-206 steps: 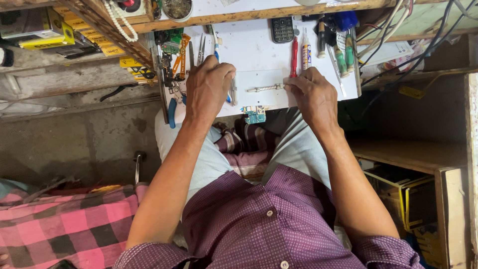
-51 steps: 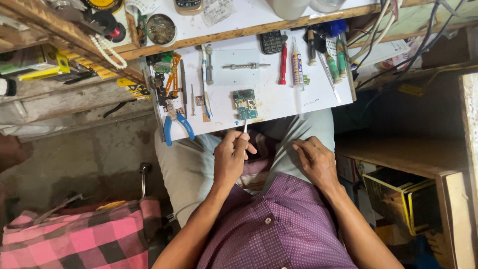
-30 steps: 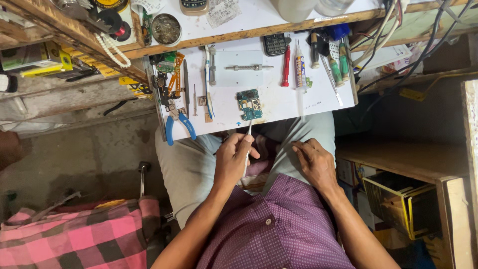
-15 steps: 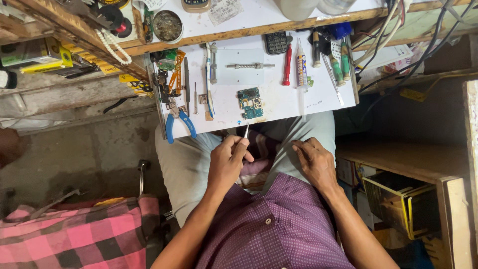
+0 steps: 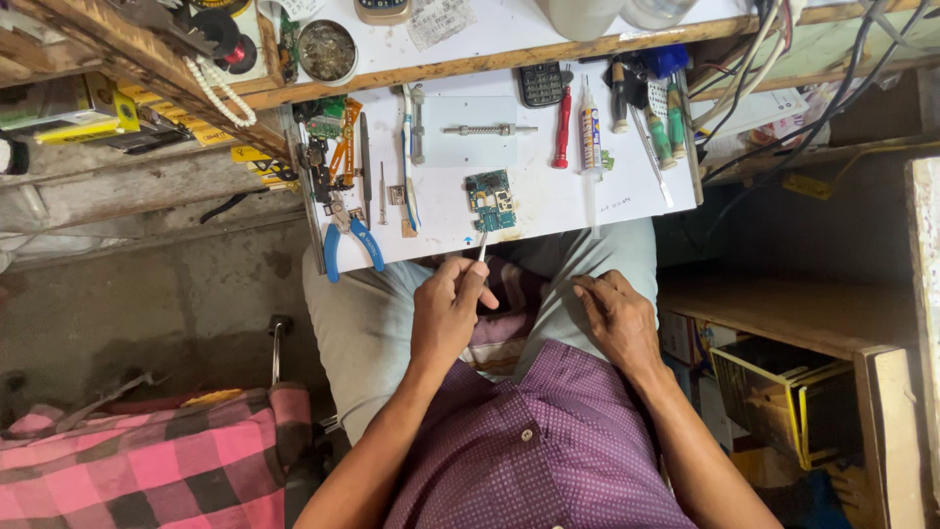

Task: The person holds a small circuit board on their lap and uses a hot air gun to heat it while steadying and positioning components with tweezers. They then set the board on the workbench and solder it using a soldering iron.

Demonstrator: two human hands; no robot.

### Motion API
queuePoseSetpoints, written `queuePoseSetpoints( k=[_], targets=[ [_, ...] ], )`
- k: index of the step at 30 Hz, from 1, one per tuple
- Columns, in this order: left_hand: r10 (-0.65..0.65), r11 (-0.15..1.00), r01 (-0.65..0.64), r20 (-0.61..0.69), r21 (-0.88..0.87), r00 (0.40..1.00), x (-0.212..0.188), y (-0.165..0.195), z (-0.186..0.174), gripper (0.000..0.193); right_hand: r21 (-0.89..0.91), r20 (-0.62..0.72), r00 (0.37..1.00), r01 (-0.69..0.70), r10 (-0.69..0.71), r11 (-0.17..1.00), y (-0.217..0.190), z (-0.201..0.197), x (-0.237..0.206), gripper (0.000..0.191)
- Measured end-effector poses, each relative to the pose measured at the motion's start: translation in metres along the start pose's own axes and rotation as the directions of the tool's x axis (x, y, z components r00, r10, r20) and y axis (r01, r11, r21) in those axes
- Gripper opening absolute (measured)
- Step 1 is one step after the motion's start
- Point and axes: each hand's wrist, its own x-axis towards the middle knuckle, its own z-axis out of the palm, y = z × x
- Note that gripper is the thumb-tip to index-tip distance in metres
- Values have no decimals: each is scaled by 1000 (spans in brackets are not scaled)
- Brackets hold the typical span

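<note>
My left hand [image 5: 448, 312] is closed around a thin metal tool, likely tweezers [image 5: 482, 248], whose tip points up toward a small green circuit board [image 5: 491, 201] lying near the front edge of the white work board [image 5: 548, 196]. The tip stops just short of the circuit board. My right hand [image 5: 615, 318] rests palm down on my right thigh, fingers loosely spread, holding nothing.
On the white board lie blue-handled pliers [image 5: 345, 238], a red screwdriver [image 5: 562, 127], a glue tube [image 5: 589, 132], a metal clamp bar [image 5: 488, 129] and a keypad phone [image 5: 540, 83]. A round tin [image 5: 326, 49] sits on the upper shelf. Cables hang at right; pink checked cloth [image 5: 127, 465] lies at left.
Both hands have come back from the board to my lap. Since a second ago the left hand has shifted slightly with the tool; the right hand stays on my thigh.
</note>
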Motion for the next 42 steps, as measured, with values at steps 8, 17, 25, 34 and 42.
queuePoseSetpoints(
  k=[8, 17, 25, 34, 42],
  targets=[
    [14, 1000, -15, 111, 6, 994, -16, -5, -2, 28, 5, -6, 1000, 9, -9, 1000, -1, -1, 0, 15],
    [58, 998, -55, 112, -32, 992, -26, -12, -18, 25, 5, 6, 1000, -20, 20, 1000, 1, 1, -2, 15],
    [237, 971, -227, -178, 78, 955, 14, 20, -77, 23, 15, 5, 1000, 4, -4, 1000, -1, -1, -2, 17],
    [598, 607, -283, -193, 743, 778, 82, 72, -92, 19, 9, -4, 999, -35, 35, 999, -5, -5, -3, 16],
    [706, 593, -357, -253, 722, 661, 82, 82, -87, 25, 41, -17, 999, -28, 28, 999, -4, -5, -2, 15]
  ],
)
